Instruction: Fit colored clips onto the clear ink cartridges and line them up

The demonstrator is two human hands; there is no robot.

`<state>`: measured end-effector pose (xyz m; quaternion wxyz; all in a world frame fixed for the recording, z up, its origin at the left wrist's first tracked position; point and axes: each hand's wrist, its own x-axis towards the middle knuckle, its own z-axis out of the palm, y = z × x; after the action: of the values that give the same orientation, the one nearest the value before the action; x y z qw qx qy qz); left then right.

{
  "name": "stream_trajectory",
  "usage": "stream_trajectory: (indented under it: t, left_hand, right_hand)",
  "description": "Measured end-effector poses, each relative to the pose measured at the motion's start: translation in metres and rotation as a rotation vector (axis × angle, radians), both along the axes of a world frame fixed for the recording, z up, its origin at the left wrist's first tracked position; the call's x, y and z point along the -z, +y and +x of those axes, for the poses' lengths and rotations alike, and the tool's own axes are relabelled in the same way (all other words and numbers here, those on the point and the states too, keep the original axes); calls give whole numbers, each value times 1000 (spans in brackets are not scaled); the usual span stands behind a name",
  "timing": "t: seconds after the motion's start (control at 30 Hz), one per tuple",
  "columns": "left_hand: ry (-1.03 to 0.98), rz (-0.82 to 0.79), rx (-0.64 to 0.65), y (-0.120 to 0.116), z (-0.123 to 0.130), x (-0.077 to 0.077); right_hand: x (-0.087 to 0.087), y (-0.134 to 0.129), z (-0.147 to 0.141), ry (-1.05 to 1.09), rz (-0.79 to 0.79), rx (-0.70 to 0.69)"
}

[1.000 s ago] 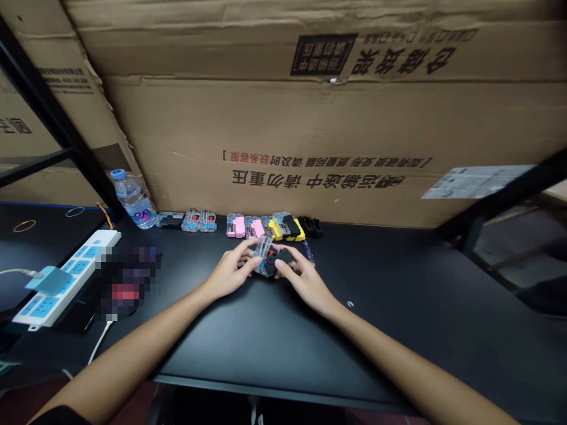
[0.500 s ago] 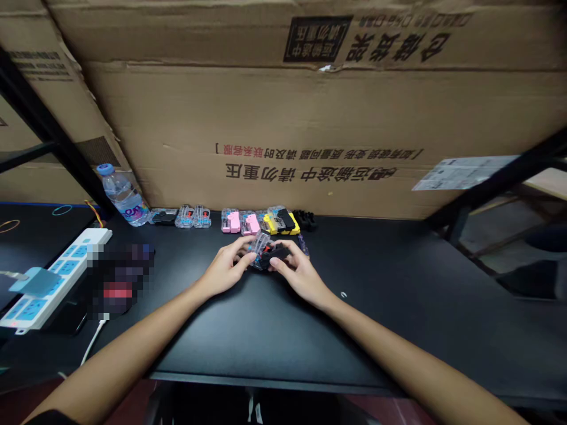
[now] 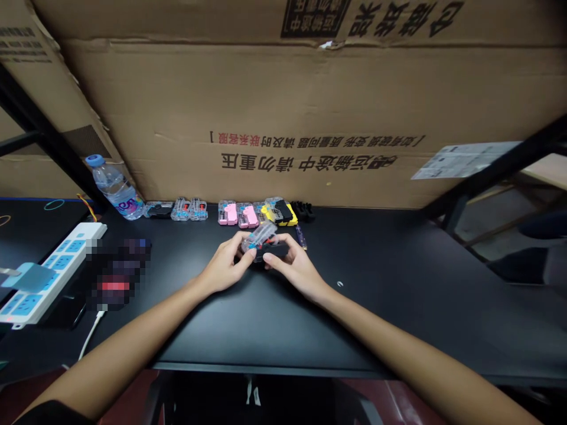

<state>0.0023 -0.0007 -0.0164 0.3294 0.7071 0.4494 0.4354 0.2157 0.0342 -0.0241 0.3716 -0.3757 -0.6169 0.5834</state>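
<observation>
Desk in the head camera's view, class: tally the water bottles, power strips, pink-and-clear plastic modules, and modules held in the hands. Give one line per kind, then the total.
Water bottle: 1
Power strip: 1
Pink-and-clear plastic modules: 2
Clear-and-black module held in the hands: 1
Total: 5

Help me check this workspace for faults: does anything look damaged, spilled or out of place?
The cardboard behind the desk is creased, its printing upside down and left edge ragged. A small pale scrap lies alone like litter, right of the right hand. No spill shows; the clear piece in both hands is too small to judge.
</observation>
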Motion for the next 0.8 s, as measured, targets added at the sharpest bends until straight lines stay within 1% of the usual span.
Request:
stream_trajectory:
  t: [0.1,0.17,0.4,0.67,0.8]
  left_hand:
    - [34,130,-76,-2,3,-2]
    - [38,150,-88,-2,4,-2]
    - [30,107,4,1,0,-4]
    - [36,83,35,1,-4,-8]
    - [35,28,27,-3,-3,-9]
  right_hand:
    - [-2,-5,-3,53,-35,-3]
    - [-3,-6,-4,75,-43,-23]
    - [1,-2,-3,143,-71,-92]
    - [3,2,-1,208,-151,-160]
    - [2,1,-1,177,-122,-152]
